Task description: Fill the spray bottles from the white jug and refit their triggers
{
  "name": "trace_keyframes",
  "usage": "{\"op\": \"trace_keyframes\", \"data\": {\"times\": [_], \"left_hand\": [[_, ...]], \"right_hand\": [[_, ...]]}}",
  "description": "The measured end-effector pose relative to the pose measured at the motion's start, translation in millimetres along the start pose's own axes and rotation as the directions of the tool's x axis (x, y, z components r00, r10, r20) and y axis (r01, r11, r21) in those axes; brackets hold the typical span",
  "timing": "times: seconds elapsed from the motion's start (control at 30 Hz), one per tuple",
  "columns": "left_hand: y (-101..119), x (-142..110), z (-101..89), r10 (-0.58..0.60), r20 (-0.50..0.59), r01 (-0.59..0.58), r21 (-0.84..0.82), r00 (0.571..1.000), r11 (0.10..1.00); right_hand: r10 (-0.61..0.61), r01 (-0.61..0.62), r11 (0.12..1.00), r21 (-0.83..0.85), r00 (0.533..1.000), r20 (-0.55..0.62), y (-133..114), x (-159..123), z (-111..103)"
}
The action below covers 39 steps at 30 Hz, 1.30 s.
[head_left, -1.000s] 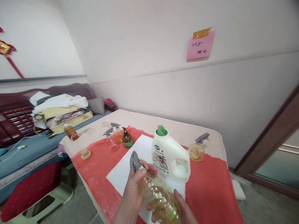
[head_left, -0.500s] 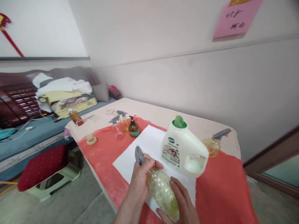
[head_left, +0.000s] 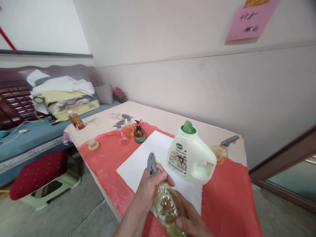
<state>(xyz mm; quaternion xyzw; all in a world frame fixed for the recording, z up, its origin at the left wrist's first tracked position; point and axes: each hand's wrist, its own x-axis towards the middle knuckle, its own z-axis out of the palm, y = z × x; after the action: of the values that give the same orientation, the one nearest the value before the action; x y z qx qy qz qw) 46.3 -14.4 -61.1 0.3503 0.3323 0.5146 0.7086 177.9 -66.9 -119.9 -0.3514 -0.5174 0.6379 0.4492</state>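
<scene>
A clear spray bottle with yellowish liquid and a grey trigger head tilts between my hands, above the near part of the white sheet. My left hand is wrapped round its neck, just under the trigger head. Lower down, my right hand grips the side of the bottle, its thumb across the front. Just beyond, a large white detergent jug stands on the sheet, its mouth uncapped and showing a green pouring spout.
A white sheet lies on red plastic over the table. A brown pump bottle, a pinkish spray bottle and a round cap stand left. Another spray bottle is right. A red-topped stool is beside the table.
The spray bottle has tipped more upright, its trigger head shifting slightly right. My right hand has moved from the bottle's base to its side. The whole view has shifted slightly.
</scene>
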Motion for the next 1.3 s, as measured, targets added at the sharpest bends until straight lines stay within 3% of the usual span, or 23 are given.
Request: {"op": "trace_keyframes", "data": {"times": [0.1, 0.2, 0.27, 0.37, 0.43, 0.5, 0.67, 0.8, 1.03, 1.13, 1.23, 1.3], "left_hand": [[0, 10, -6.5, 0.105, -0.219, -0.132, -0.109, 0.97, 0.985], [12, 24, -25.5, 0.107, -0.47, -0.275, -0.306, 0.876, 0.911], [27, 31, -44.3, 0.108, -0.569, -0.357, -0.347, 0.815, 0.868], [49, 34, -71.2, 0.121, -0.73, -0.513, -0.342, 0.673, 0.787], [59, 31, -81.5, 0.131, -0.805, -0.58, -0.294, 0.579, 0.759], [63, 28, -84.2, 0.13, -0.837, -0.603, -0.266, 0.531, 0.752], [56, 27, -74.7, 0.122, -0.806, -0.564, -0.287, 0.578, 0.775], [52, 29, -70.5, 0.106, -0.793, -0.557, -0.319, 0.6, 0.766], [52, 27, -68.4, 0.062, -0.778, -0.526, -0.362, 0.625, 0.77], [52, 28, -68.9, 0.046, -0.771, -0.505, -0.369, 0.635, 0.781], [53, 29, -69.7, 0.028, -0.772, -0.491, -0.374, 0.635, 0.787], [53, 30, -69.7, 0.016, -0.767, -0.483, -0.388, 0.642, 0.785]], "right_hand": [[-0.019, -0.062, 0.952, -0.299, 0.966, -0.259, 14, -1, -12], [-0.179, -0.149, 0.803, -0.578, 0.864, -0.471, 12, -6, -18], [-0.188, -0.191, 0.791, -0.581, 0.828, -0.528, 5, -8, -18], [-0.105, -0.287, 0.802, -0.524, 0.796, -0.597, -6, -6, -19], [-0.058, -0.328, 0.807, -0.491, 0.783, -0.619, -9, -3, -19], [-0.027, -0.328, 0.83, -0.451, 0.785, -0.619, -7, 0, -17], [-0.054, -0.185, 0.891, -0.414, 0.863, -0.502, 16, 7, -10], [-0.056, -0.159, 0.861, -0.484, 0.915, -0.4, 36, 16, -8], [-0.04, -0.171, 0.829, -0.532, 0.931, -0.362, 43, 20, -7], [-0.167, -0.092, 0.82, -0.564, 0.905, -0.391, 36, 11, -10], [-0.317, -0.054, 0.797, -0.602, 0.81, -0.493, 26, 0, -17], [-0.336, -0.102, 0.801, -0.59, 0.739, -0.584, 18, -3, -23]]}}
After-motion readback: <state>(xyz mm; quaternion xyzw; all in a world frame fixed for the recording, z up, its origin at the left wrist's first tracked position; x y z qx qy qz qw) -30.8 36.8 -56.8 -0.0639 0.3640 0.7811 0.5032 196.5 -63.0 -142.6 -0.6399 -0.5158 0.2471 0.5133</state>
